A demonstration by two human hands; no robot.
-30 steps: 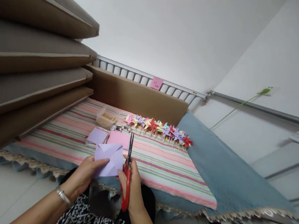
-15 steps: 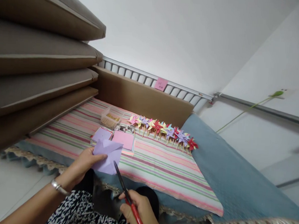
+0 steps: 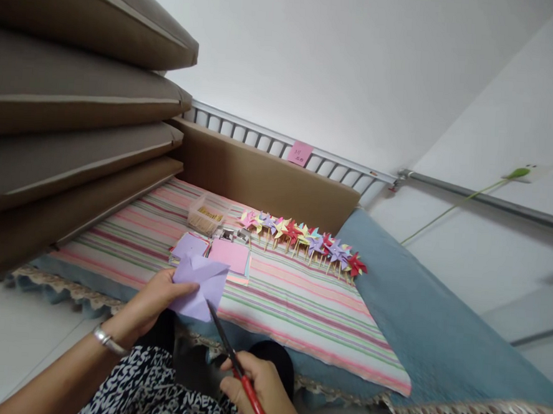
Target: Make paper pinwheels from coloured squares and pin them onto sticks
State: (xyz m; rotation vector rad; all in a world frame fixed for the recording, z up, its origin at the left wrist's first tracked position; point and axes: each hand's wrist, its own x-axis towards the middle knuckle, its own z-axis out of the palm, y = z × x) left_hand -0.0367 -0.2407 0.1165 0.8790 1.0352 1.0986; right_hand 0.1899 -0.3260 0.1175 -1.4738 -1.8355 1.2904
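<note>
A: The red-handled scissors (image 3: pixel 224 338) have swung down: a second ago they stood upright beside the purple sheet (image 3: pixel 213 279), and now their tips meet its lower right corner.

B: So what does each hand have?

A: The right hand (image 3: pixel 263 384), lower centre of the frame, has let go of the paper and is closed round the scissors alone. The left hand (image 3: pixel 161 297) pinches the sheet by its left side, thumb on top.

B: Then I'd judge a corner cut is in hand, with the left hand alone steadying the paper. Are the blades parted?

A: Can't fairly tell; they're too thin and edge-on here.

B: And where's the sheet?

A: Left of centre, low in the frame, just in front of the purple-topped stack (image 3: pixel 190 247) and pink-topped stack (image 3: pixel 229 254). Pinwheels (image 3: pixel 316 244) line the striped cloth (image 3: pixel 308 309), right of centre.
</note>
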